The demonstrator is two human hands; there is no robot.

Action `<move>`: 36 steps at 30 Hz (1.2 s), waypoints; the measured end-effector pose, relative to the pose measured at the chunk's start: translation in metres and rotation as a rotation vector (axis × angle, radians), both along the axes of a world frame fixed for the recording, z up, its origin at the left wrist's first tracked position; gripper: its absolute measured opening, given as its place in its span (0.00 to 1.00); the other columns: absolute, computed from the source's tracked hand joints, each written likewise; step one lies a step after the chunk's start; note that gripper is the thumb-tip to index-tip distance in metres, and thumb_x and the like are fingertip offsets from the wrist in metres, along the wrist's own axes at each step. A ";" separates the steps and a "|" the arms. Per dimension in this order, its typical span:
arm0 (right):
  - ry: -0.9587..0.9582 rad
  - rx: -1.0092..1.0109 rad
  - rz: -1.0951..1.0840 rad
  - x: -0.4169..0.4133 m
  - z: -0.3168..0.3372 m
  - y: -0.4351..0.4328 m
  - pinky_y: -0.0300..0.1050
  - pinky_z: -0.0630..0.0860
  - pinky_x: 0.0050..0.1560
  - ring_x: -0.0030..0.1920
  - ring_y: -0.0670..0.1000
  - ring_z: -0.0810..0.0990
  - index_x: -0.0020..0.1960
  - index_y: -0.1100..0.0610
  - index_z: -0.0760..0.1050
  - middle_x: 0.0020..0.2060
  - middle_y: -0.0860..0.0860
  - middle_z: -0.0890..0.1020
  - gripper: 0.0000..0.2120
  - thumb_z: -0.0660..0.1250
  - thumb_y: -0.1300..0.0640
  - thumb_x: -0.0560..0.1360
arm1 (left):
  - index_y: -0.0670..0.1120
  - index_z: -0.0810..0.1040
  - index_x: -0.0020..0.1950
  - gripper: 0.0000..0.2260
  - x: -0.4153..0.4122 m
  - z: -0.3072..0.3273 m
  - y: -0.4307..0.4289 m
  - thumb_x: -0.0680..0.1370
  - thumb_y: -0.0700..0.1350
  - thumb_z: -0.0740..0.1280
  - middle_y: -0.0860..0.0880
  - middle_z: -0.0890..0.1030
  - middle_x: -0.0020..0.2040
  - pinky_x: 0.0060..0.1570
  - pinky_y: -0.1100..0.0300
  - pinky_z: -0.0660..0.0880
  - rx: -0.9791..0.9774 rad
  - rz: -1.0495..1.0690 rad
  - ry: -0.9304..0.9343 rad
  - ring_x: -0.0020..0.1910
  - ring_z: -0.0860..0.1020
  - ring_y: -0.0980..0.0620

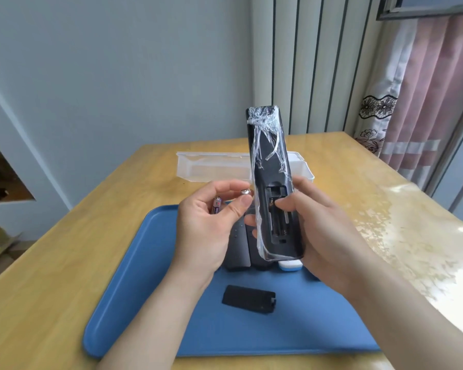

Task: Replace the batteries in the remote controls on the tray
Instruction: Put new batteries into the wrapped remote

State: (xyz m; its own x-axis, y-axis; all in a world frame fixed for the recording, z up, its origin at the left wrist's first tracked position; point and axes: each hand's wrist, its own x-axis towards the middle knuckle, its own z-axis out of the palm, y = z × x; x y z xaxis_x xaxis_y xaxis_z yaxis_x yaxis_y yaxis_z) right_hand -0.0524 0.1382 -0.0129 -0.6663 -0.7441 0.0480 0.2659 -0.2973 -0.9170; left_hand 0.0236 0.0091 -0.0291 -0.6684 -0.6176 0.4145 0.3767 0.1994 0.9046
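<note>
Black remote [271,180], film-wrapped, is being held upright over the blue tray [150,311] by the right hand [318,222], bay open and looking empty, cover [248,299] lying on tray; left hand [209,222] is pinching two batteries [217,205], likely old ones, so next comes parking them and fetching fresh cells

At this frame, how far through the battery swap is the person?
Done: the battery cover is off and lies on the blue tray, and the compartment looks empty. In hand: the right hand holds the wrapped black remote upright, thumb in the compartment; the left hand holds batteries. Left: fitting batteries, refitting the cover, then the other remotes on the tray.
</note>
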 end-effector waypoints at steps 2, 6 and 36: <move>-0.025 -0.022 0.018 0.001 0.000 0.000 0.54 0.80 0.44 0.46 0.61 0.86 0.58 0.56 0.76 0.46 0.59 0.85 0.16 0.56 0.69 0.77 | 0.48 0.84 0.44 0.06 0.002 0.002 -0.001 0.71 0.37 0.73 0.41 0.84 0.43 0.40 0.53 0.78 -0.015 0.019 0.007 0.39 0.79 0.51; -0.119 -0.059 0.040 0.000 -0.002 0.001 0.50 0.79 0.42 0.44 0.60 0.85 0.58 0.56 0.77 0.49 0.61 0.84 0.16 0.56 0.67 0.77 | 0.45 0.80 0.49 0.05 0.006 0.010 0.002 0.74 0.39 0.69 0.40 0.84 0.43 0.24 0.72 0.64 0.142 -0.056 0.024 0.23 0.68 0.60; -0.031 -0.043 -0.129 0.004 -0.010 -0.007 0.48 0.80 0.45 0.44 0.53 0.84 0.62 0.58 0.76 0.47 0.58 0.86 0.23 0.52 0.43 0.83 | 0.48 0.82 0.47 0.10 0.010 0.017 0.010 0.72 0.33 0.72 0.49 0.83 0.36 0.35 0.61 0.76 -0.168 -0.036 0.068 0.30 0.79 0.49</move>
State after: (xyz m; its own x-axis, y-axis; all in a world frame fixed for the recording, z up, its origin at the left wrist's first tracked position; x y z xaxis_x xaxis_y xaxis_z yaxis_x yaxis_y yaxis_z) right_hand -0.0482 0.1314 -0.0228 -0.7582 -0.6496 0.0560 0.2507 -0.3698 -0.8946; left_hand 0.0333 0.0188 -0.0123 -0.6558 -0.5120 0.5548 0.4459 0.3303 0.8319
